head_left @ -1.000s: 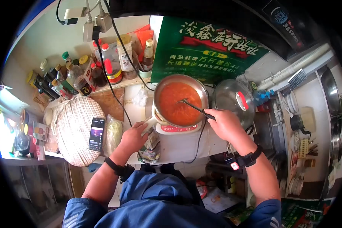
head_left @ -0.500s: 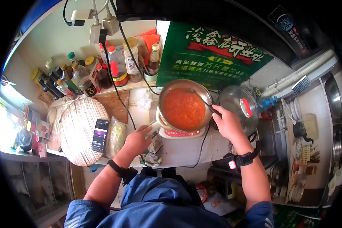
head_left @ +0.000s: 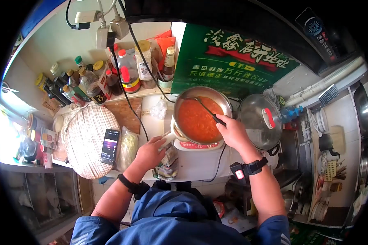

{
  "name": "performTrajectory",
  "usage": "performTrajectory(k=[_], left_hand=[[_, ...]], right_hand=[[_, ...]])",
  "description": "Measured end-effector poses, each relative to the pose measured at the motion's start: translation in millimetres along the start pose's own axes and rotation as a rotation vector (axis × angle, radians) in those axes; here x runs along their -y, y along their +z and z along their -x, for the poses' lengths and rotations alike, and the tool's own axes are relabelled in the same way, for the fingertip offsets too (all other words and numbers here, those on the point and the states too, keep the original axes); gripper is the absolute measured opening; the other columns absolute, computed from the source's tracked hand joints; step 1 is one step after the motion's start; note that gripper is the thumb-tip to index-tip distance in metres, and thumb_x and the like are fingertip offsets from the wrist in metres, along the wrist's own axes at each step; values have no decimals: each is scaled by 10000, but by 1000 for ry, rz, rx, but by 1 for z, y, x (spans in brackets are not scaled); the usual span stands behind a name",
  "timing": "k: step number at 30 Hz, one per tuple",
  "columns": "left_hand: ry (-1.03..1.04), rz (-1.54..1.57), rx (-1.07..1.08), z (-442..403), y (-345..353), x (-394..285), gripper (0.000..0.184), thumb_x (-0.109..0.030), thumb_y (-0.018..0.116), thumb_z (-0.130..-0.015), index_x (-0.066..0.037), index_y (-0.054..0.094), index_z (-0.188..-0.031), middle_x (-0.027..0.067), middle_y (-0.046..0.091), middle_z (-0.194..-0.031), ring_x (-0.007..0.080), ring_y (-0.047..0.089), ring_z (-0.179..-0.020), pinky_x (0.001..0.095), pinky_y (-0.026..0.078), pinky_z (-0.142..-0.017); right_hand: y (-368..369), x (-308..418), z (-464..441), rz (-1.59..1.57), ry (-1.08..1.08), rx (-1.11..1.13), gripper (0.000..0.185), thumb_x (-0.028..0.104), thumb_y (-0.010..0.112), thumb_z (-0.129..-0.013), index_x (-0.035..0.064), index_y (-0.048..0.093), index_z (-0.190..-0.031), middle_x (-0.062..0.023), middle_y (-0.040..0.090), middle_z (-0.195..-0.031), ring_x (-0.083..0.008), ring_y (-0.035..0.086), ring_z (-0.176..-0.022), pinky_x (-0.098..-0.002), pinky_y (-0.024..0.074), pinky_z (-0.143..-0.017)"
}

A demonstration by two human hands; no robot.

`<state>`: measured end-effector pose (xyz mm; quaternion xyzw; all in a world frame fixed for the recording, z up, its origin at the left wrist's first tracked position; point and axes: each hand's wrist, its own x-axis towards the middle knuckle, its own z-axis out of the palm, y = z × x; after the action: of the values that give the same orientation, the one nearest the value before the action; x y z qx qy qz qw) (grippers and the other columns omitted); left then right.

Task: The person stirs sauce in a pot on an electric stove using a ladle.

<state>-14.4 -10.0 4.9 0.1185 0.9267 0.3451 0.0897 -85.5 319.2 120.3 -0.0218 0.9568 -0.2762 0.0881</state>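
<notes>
Left hand (head_left: pixel 150 152) wrapped round the pale pan handle (head_left: pixel 166 140). Right hand (head_left: pixel 233 132) grips a dark long-handled utensil (head_left: pixel 207 108), probably a ladle; its head is hard to make out. Pan (head_left: pixel 225 107) sits on the white base (head_left: pixel 200 146) with red panel. Should handle heavy, rigid, slosh-prone, likely hot: hold by the handle only. Looks: cream outside, shiny metal inside, chunky orange-red soup (head_left: pixel 198 122). Glass lid (head_left: pixel 253 110) just right, green banner (head_left: pixel 233 65) behind.

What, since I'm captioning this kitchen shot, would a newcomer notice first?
Probably the orange-red soup in the pan at centre. The left hand grips its pale handle; the right hand holds a black-handled utensil. Behind the pan, a green sign with Chinese lettering stands out.
</notes>
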Motion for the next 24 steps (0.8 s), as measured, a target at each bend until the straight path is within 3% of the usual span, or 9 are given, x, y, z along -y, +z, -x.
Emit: performTrajectory(k=[6, 11, 17, 21, 24], left_hand=[[-14, 18, 5, -1, -4, -5, 447, -239, 691, -950, -87, 672, -1370, 155, 642, -1423, 400, 698, -1128, 481, 577, -962], [-36, 44, 32, -1, -9, -9, 448, -235, 690, -951, -82, 679, -1372, 162, 635, -1441, 401, 688, -1159, 474, 565, -989], [-53, 47, 54, -3, -11, -10, 452, -238, 682, -953, -87, 676, -1380, 160, 629, -1450, 400, 687, -1161, 473, 562, -998], [-39, 30, 49, -4, -9, -7, 458, -240, 679, -951, -93, 673, -1386, 156, 629, -1453, 401, 693, -1147, 473, 567, -989], [-55, 36, 60, -2, -10, -7, 460, -234, 679, -949, -96, 672, -1387, 154, 630, -1452, 399, 696, -1141, 472, 570, -984]], right_hand=[[-22, -22, 24, 75, -194, 114, 407, 165, 692, -955, 115, 698, -1360, -242, 744, -1132, -416, 716, -1048, -479, 572, -900], [-59, -27, 58, 226, -285, 32, 397, 110, 719, -920, 132, 725, -1317, -188, 696, -998, -405, 686, -927, -491, 563, -822], [-117, -17, 98, 304, -139, 76, 406, 119, 724, -914, 125, 724, -1320, -200, 713, -1027, -414, 693, -938, -481, 564, -840], [-92, -45, 98, 258, -131, 119, 393, 127, 715, -932, 109, 717, -1324, -214, 727, -1061, -424, 692, -984, -493, 559, -862], [-62, -49, 79, 230, -103, 19, 383, 134, 705, -947, 104, 711, -1328, -216, 729, -1060, -426, 693, -988, -490, 560, -867]])
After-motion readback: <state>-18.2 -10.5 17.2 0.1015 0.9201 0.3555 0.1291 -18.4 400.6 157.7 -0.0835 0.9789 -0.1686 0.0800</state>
